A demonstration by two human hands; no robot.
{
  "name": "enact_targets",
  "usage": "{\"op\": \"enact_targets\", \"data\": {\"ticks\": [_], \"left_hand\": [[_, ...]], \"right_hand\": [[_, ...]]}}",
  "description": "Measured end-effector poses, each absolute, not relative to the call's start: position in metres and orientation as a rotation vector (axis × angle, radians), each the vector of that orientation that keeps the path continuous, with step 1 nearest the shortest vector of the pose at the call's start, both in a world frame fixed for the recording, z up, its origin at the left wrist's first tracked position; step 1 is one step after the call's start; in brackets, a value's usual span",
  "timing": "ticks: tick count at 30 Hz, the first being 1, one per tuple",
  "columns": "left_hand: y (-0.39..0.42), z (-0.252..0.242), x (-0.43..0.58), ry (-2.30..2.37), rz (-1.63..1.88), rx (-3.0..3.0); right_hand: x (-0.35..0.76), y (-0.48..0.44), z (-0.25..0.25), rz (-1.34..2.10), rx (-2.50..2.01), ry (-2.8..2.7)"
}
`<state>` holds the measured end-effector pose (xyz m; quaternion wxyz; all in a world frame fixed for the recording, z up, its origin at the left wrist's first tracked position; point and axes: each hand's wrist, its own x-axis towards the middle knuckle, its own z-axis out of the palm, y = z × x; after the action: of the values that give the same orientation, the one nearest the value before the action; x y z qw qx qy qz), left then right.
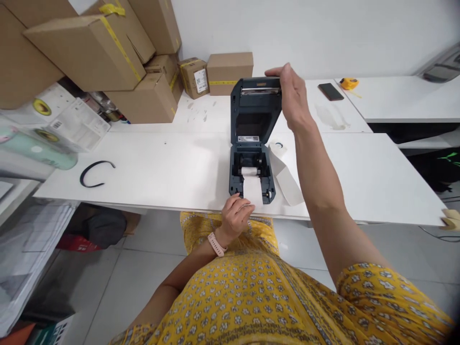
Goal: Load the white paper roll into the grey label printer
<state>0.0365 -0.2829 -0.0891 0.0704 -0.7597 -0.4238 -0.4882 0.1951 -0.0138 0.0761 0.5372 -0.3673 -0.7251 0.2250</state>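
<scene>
A dark grey label printer [251,184] stands at the front edge of a white table [161,167], its lid [255,108] swung up and open. Inside lies a white label roll [249,171], with a paper strip [253,190] running out over the front. My left hand [235,215] pinches the end of that strip at the printer's front lip. My right hand [293,98] grips the top right edge of the raised lid, fingers curled over it. A loose paper strip [287,177] lies on the table to the right of the printer.
Cardboard boxes [108,52] are stacked at the back left, with two small ones [230,72] behind the printer. A black curved band [95,172] lies at the left. A phone [330,91] and a yellow tape measure [348,84] sit at the back right.
</scene>
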Motion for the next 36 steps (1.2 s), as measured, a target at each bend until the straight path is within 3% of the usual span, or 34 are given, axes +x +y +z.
{"op": "enact_targets", "data": {"ticks": [8, 13, 20, 36], "left_hand": [[-0.281, -0.121, 0.033, -1.241, -1.458, -2.170], [-0.285, -0.144, 0.026, -1.262, -1.392, -2.116], [-0.273, -0.149, 0.021, -1.207, -1.354, -2.153], [-0.257, -0.148, 0.021, -1.380, -1.363, -2.182]], "right_hand": [[0.212, -0.168, -0.005, 0.059, -0.641, -1.826], [0.228, -0.210, -0.065, -0.167, -0.695, -2.025], [0.225, -0.226, -0.106, -0.116, -0.754, -2.008], [0.193, -0.229, -0.133, 0.007, -0.788, -1.619]]}}
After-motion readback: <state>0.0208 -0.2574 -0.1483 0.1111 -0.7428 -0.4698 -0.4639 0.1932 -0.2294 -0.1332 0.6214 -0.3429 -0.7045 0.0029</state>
